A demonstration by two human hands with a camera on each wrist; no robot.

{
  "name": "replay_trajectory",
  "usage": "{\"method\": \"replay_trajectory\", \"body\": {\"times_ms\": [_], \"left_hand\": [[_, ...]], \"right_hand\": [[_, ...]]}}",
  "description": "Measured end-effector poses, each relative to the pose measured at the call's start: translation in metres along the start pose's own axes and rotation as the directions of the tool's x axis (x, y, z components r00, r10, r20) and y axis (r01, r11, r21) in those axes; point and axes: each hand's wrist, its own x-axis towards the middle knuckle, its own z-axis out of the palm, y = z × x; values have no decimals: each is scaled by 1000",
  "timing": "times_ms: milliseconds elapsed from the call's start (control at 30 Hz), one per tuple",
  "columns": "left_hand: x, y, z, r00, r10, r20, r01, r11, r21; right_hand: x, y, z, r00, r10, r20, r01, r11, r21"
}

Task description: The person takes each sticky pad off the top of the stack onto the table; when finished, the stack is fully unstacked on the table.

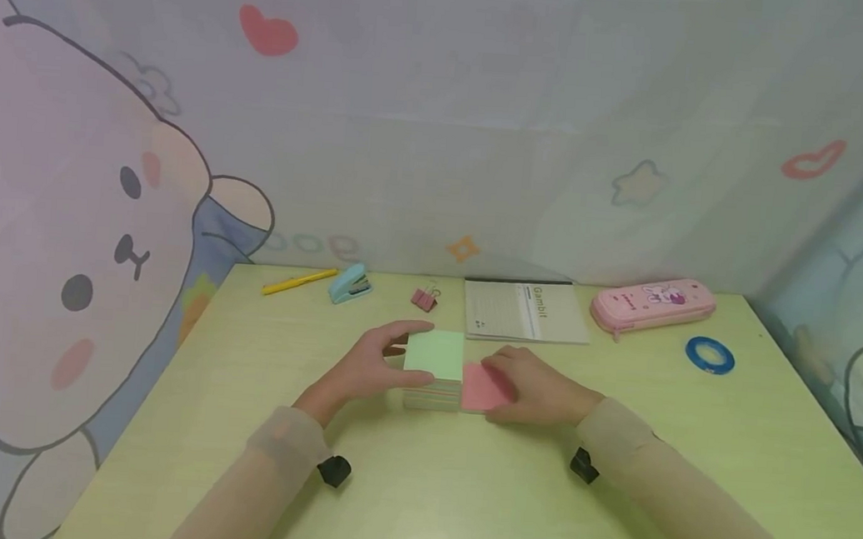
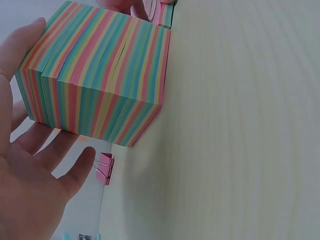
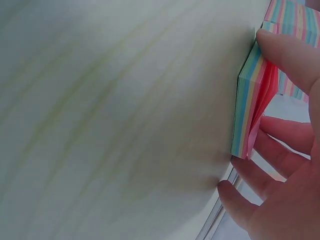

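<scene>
A tall block of sticky notes with a pale green top stands mid-table, its sides striped pink, yellow, green and blue in the left wrist view. My left hand holds it from the left, thumb along the near side and index finger at the far top edge. Right beside it lies a low pad of sticky notes with a pink top. My right hand grips this pad from the right, thumb at the near edge and fingers at the far edge. In the right wrist view, the pad's upper pink sheets bow and part slightly.
Along the back of the table lie a yellow pen, a light blue stapler, a pink binder clip, a notebook and a pink pencil case. A blue tape roll lies at the right. A patterned curtain hangs behind.
</scene>
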Motion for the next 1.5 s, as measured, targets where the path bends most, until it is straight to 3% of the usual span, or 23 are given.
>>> {"method": "replay_trajectory", "body": {"times_ms": [667,800,1000,1167,1500], "left_hand": [[-2,-1,1,1000,1,-15,-2,1000,-24],[-2,-3,2,1000,17,-14,-18,999,-30],[-2,-3,2,1000,26,-11,-26,999,-41],[-2,-6,3,999,46,14,-45,997,-63],[-4,-8,1,999,49,22,-47,993,-106]], "right_hand": [[4,-1,-4,999,20,38,-20,1000,13],[9,-11,-15,1000,19,-23,-17,994,105],[23,-40,-30,993,-37,-109,64,966,249],[34,-57,-29,988,-86,-130,114,968,225],[38,-61,-26,988,-89,-126,106,985,137]]}}
